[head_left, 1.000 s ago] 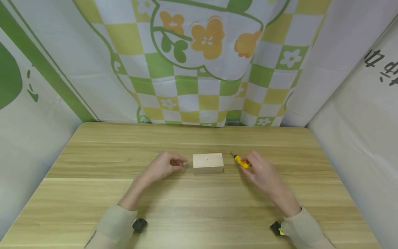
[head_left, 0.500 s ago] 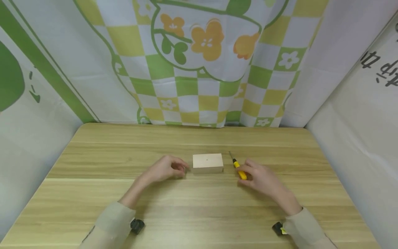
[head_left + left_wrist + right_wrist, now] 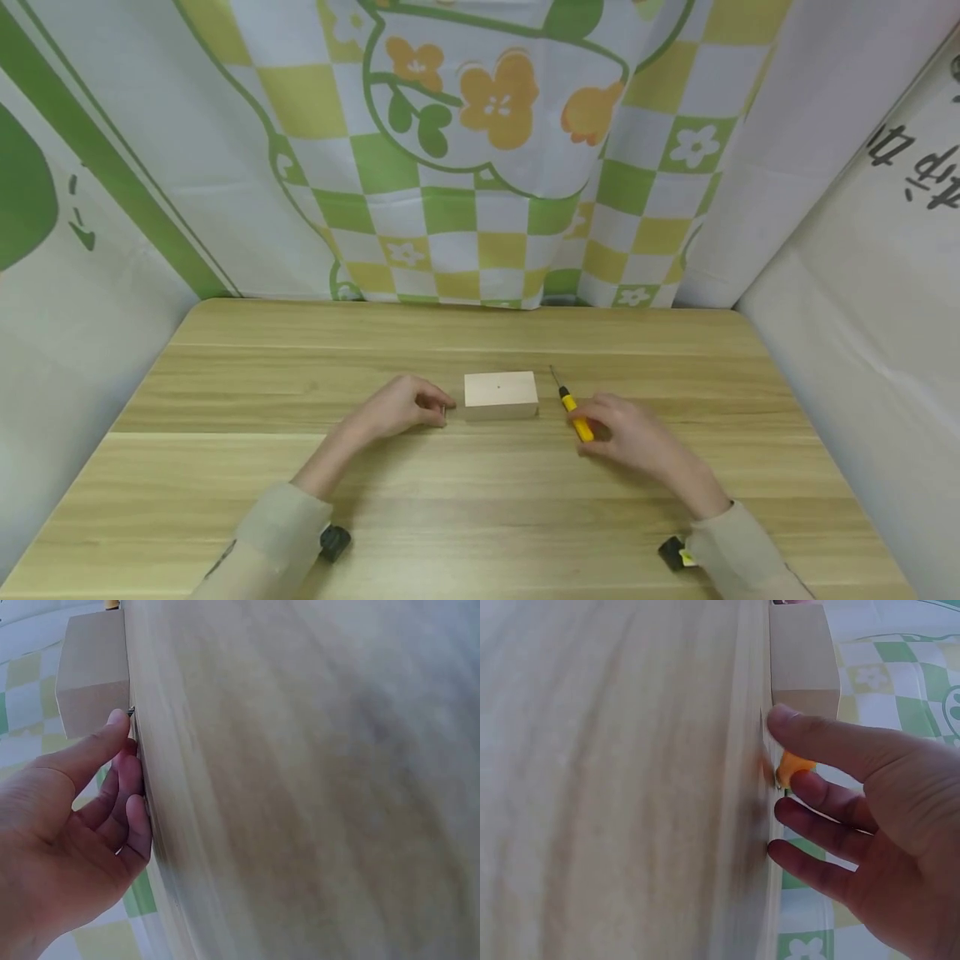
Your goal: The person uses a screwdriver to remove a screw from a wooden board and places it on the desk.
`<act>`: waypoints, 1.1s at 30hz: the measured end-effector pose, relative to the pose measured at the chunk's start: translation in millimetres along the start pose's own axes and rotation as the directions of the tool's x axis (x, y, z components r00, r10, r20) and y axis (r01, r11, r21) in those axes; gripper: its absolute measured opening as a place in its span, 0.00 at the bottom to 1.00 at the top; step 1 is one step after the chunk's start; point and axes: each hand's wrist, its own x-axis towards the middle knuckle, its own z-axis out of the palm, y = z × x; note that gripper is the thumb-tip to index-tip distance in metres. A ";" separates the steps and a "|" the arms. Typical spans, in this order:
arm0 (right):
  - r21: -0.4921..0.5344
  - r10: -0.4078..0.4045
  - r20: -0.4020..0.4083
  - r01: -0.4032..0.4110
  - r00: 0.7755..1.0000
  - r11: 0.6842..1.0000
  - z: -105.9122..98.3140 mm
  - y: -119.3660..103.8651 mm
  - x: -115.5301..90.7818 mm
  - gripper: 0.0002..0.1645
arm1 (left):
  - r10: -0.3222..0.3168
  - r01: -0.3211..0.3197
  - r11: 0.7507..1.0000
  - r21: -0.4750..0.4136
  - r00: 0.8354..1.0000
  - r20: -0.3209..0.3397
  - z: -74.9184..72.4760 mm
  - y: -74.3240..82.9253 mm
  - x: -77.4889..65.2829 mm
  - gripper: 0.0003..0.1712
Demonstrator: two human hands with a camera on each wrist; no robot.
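Note:
A pale wooden block with a small dark hole in its top lies mid-table. Just left of it, my left hand pinches a small screw between thumb and fingers, low over the table; the screw's tip pokes out past the thumb in the left wrist view. To the block's right lies a screwdriver with a yellow handle and black collar, its thin shaft pointing away from me. Around its handle my right hand is spread, thumb and fingers apart, as the right wrist view also shows.
The wooden table has its far edge against a checked, flowered curtain. White cloth sheets hang on both sides. A small black camera sits on each wrist, by the sleeve cuffs.
My right hand has lowered the screwdriver toward me, turned it more upright in view and loosened its fingers from the handle. My left hand stays beside the block, with slight finger movement.

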 end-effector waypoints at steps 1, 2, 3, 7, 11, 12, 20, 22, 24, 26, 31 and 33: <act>-0.003 -0.001 0.011 0.001 1.000 1.000 0.4 0.0 0.2 0.27 | 0.001 -0.001 1.000 0.007 1.000 0.001 0.1 -0.3 0.1 0.16; -0.003 -0.003 0.019 0.004 1.000 1.000 0.8 -0.1 0.4 0.27 | -0.003 0.003 1.000 0.012 1.000 0.001 0.2 -0.1 0.0 0.16; -0.007 -0.005 0.028 0.005 1.000 1.000 1.2 0.0 0.4 0.27 | -0.008 0.008 1.000 0.022 1.000 0.000 0.1 0.1 -0.3 0.16; -0.009 -0.006 0.051 0.006 0.999 1.000 1.6 -0.8 0.3 0.27 | -0.005 0.006 0.998 0.068 1.000 -0.005 0.4 1.9 -1.7 0.16; -0.019 -0.012 0.066 0.014 0.998 1.000 1.3 -0.9 -0.9 0.27 | -0.013 0.013 0.995 0.102 1.000 -0.008 1.4 5.5 -2.4 0.16; -0.020 -0.015 0.068 0.016 0.998 1.000 1.1 -0.8 -1.3 0.27 | -0.022 0.023 0.994 0.104 1.000 -0.009 1.8 6.4 -2.5 0.16; 0.006 -0.037 0.091 0.036 0.995 0.999 -0.6 -1.1 -3.5 0.27 | -0.008 0.009 0.994 0.107 1.000 -0.005 2.1 9.1 -4.4 0.20; 0.023 -0.046 0.106 0.044 0.993 0.999 -2.9 -1.3 -3.8 0.27 | 0.011 -0.010 0.994 0.108 1.000 -0.005 1.0 8.9 -4.8 0.22; 0.044 -0.056 0.119 0.051 0.991 0.998 -5.4 -1.5 -3.7 0.27 | 0.015 -0.013 0.993 0.114 1.000 -0.013 -0.3 8.8 -5.6 0.22; 0.064 -0.068 0.119 0.060 0.991 0.996 -8.1 -0.7 -3.9 0.26 | 0.012 -0.008 0.992 0.123 0.999 -0.033 -1.8 9.1 -6.7 0.23; 0.069 -0.068 0.068 0.063 0.995 0.996 -13.4 4.0 -4.8 0.26 | 0.031 0.006 0.973 0.230 0.987 -0.156 -5.1 8.8 -9.6 0.29; 0.068 -0.054 0.030 0.052 0.998 0.996 -15.4 6.0 -4.5 0.26 | 0.083 -0.011 0.950 0.311 0.972 -0.219 -6.9 8.3 -9.4 0.32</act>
